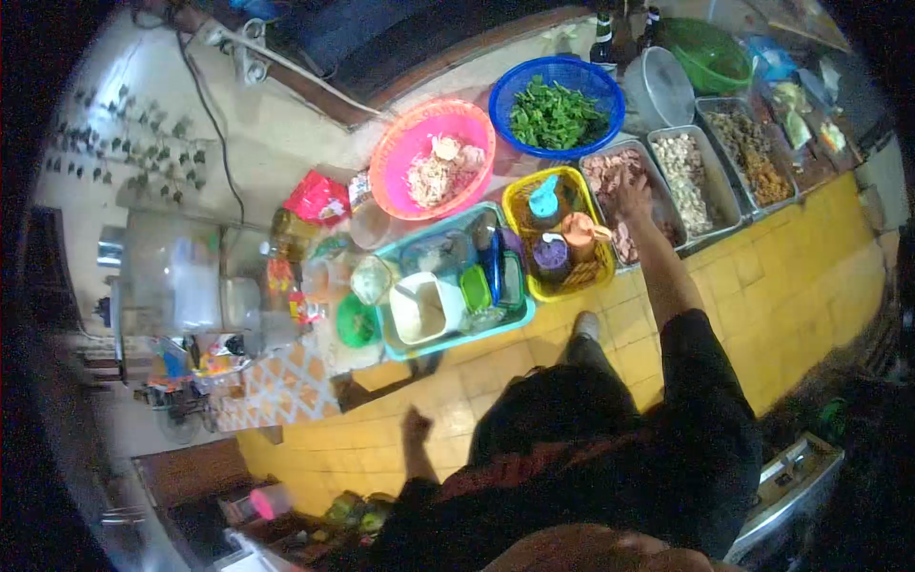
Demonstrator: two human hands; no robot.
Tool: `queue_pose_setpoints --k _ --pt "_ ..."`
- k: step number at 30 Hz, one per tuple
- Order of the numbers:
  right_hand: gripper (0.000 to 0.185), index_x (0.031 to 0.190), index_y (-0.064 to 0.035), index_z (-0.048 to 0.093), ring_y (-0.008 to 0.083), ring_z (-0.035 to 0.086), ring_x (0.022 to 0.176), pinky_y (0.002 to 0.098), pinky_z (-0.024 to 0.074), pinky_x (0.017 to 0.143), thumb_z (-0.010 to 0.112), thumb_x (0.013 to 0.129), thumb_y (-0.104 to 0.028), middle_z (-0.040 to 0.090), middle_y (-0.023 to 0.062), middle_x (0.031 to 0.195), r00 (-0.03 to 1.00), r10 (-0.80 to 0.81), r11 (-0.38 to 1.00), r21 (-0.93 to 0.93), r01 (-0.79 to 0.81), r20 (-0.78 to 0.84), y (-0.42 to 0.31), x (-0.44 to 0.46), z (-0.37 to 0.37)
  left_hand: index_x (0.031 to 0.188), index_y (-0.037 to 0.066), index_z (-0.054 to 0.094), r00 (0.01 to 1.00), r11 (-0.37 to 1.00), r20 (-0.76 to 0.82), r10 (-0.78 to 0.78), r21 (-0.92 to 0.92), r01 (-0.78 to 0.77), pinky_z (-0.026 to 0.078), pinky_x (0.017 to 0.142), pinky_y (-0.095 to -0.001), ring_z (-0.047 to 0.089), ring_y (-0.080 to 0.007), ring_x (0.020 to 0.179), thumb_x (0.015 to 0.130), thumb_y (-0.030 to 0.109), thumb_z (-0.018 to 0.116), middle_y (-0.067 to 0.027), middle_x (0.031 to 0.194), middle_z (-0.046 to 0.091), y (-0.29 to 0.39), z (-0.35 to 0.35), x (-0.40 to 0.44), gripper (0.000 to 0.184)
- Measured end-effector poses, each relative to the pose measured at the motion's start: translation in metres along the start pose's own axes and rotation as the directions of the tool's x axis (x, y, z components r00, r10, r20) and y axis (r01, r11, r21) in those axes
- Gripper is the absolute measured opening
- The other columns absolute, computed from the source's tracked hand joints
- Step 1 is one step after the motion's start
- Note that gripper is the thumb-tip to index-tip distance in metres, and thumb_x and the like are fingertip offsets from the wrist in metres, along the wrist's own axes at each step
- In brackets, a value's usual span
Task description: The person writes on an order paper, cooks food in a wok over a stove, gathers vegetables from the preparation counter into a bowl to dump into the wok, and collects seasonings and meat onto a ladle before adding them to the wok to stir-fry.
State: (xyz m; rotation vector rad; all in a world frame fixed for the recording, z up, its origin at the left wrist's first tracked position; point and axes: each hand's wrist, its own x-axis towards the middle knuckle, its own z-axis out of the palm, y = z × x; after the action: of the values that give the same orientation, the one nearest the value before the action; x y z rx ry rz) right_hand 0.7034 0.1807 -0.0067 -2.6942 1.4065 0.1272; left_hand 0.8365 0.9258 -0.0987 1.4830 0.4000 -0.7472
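The right hand [632, 198] is on small pink meat bits [603, 172] in the long silver metal tray [681, 235], I can't tell if its grip is closed, and lifting fast could spill some.

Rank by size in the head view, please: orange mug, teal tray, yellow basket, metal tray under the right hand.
1. Teal tray
2. Yellow basket and metal tray: too alike to rank
3. Orange mug

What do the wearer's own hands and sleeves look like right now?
The right hand and left hand are bare, without gloves. The right sleeve is plain black and short, ending around the elbow; the left sleeve is also dark. Small details like rings can't be made out.
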Motion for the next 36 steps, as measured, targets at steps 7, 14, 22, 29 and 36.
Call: queue_pose_setpoints --k 7,14,22,29,36 --pt "0.064 0.135 -0.0173 0.027 0.0380 0.049 0.098 0.0426 0.0523 0.069 0.056 0.081 -0.036 0.039 0.0240 0.119 0.964 -0.073 0.997 -0.015 0.072 -0.255 -0.006 0.030 0.042 0.115 0.013 0.052 0.833 0.947 -0.454 -0.317 -0.110 0.301 0.044 0.072 -0.0478 0.049 -0.0223 0.064 0.089 0.028 0.044 -0.0037 0.066 0.045 -0.078 0.039 -0.124 0.031" --pt "0.038 0.115 -0.0077 0.048 0.0366 0.060 0.083 0.0438 0.0506 0.070 0.057 0.082 -0.024 0.057 0.0210 0.102 0.983 0.014 0.786 0.609 0.103 -0.185 0.034 0.048 0.037 0.107 0.011 0.054 0.855 0.894 -0.368 -0.366 0.117 0.433 0.051 0.059 -0.0408 0.059 -0.0221 0.068 0.083 0.023 0.061 -0.0074 0.077 0.057 -0.066 0.081 -0.073 0.028" --pt "0.035 0.113 -0.0022 0.054 0.0218 0.062 0.082 0.0324 0.0496 0.066 0.062 0.079 -0.007 0.063 0.0157 0.089 0.991 0.093 0.412 0.910 0.045 -0.092 0.023 -0.016 -0.019 0.110 0.014 0.054 0.973 0.861 0.204 -0.103 0.508 -0.016 0.050 0.062 -0.0391 0.063 -0.0234 0.079 0.087 0.031 0.054 -0.0092 0.092 0.064 -0.032 0.131 -0.009 0.028" --pt "0.025 0.107 -0.0005 0.056 0.0088 0.054 0.075 0.0232 0.0457 0.064 0.058 0.088 -0.017 0.061 0.0054 0.095 0.959 0.200 -0.247 0.937 0.246 -0.199 0.033 -0.125 -0.082 0.084 0.010 0.059 0.499 0.427 0.864 0.068 0.426 -0.797 0.042 0.047 -0.0311 0.059 -0.0182 0.061 0.087 0.026 0.053 -0.0072 0.072 0.061 -0.070 0.192 0.125 0.017" --pt "0.020 0.100 -0.0067 0.054 0.0089 0.053 0.071 0.0221 0.0439 0.060 0.055 0.090 -0.023 0.057 0.0011 0.088 0.854 0.518 -0.540 0.754 0.374 -0.053 0.063 -0.457 -0.063 0.066 0.012 0.053 0.445 0.527 0.676 -0.588 0.737 -0.423 0.038 0.042 -0.0279 0.048 -0.0148 0.047 0.084 0.022 0.053 -0.0020 0.058 0.050 -0.080 0.285 0.090 0.021"
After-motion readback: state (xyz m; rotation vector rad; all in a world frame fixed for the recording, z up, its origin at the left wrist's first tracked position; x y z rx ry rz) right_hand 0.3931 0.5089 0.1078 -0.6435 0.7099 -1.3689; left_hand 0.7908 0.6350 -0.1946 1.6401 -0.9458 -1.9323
